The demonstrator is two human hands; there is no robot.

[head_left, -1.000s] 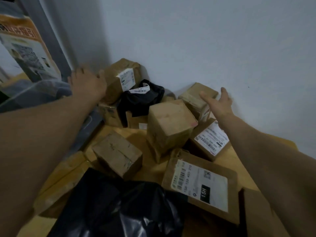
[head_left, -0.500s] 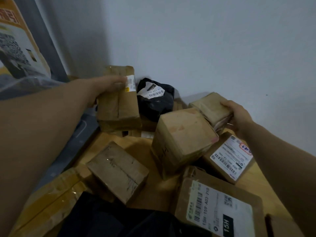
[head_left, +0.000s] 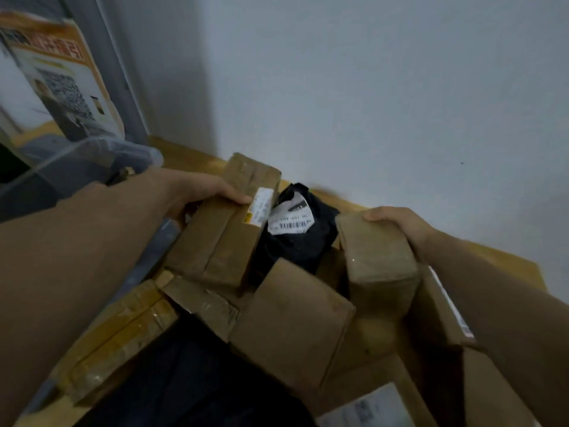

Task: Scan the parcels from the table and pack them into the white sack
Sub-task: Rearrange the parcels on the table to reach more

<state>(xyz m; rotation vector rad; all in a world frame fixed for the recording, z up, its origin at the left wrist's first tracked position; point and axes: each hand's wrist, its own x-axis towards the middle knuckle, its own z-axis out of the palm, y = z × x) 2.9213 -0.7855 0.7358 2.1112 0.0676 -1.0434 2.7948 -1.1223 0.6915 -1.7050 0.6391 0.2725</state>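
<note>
Pale wall meets a wooden surface in a corner, with parcels heaped against it. Left hand grips a long brown box at its far end. One digit lies across the top beside a white and yellow label; the other fingers are hidden behind the box. Right hand holds a small tan box, fingers wrapped over its far edge. Both boxes look lifted off the heap, though blur makes that unsure. Between them lies a black poly parcel bearing a barcode label. Nearer, a large brown carton sits mid-heap, with a tape-wrapped parcel to its left and a black bag at the bottom edge. Poster stands upper left.
</note>
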